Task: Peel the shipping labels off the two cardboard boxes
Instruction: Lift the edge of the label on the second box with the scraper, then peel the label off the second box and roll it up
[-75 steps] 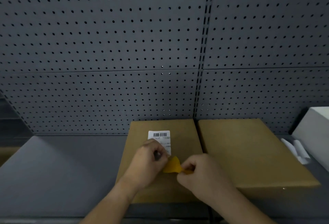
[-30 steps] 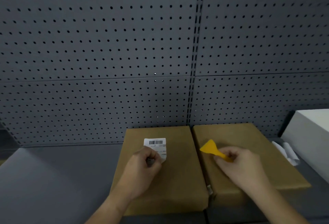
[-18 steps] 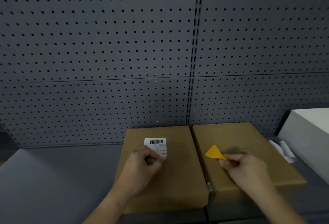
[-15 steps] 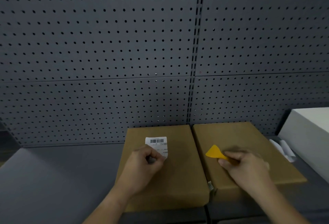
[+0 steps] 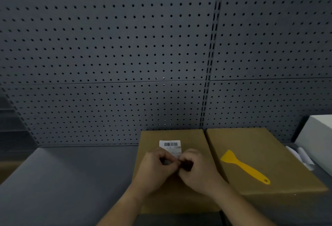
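Note:
Two brown cardboard boxes lie side by side on the grey shelf. The left box carries a white barcode label on its top. My left hand and my right hand meet at the label's near edge, fingers pinched together there; the lower part of the label is hidden under them. The right box has no label on its visible top. A yellow plastic scraper lies flat on it, blade toward the back.
A grey pegboard wall rises right behind the boxes. At the far right stands a white box with curled white paper beside it. Grey shelf surface stretches to the left.
My right hand has laid the yellow scraper on the right box and moved left to join my left hand at the label's near edge. My left hand has stayed on the label.

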A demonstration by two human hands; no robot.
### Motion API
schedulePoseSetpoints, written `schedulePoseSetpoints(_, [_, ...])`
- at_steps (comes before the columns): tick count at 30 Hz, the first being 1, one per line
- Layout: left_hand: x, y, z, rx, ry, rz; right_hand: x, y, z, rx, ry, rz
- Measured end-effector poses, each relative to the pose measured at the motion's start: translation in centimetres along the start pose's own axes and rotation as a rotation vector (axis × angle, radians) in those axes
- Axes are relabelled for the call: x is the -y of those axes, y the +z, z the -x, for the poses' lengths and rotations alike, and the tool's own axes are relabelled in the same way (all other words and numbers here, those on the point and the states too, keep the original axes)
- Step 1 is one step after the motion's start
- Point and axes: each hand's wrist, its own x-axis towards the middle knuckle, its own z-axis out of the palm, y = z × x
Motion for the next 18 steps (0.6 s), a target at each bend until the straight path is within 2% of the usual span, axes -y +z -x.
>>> schedulePoseSetpoints(3, [-0.3,-1.0,-0.5,0.083,-0.057,0.036,-0.1,-0.1,0.0,-0.060,0.004,-0.062])
schedulePoseSetpoints(6, [0.1,-2.3,-0.9,0.176,-0.010,-0.083,-0.1,-0.2,0.1,-0.067,0.067,-0.124])
schedulePoseSetpoints(9, [0.8,-2.6,-0.7,0.162,0.060,-0.197,-0.2,-0.1,0.1,-0.086,0.087,-0.148])
schedulePoseSetpoints(18, [1.9,-2.4,-0.1,0.152,0.161,-0.232,-0.7,-0.3,0.0,-0.025,0.059,-0.104])
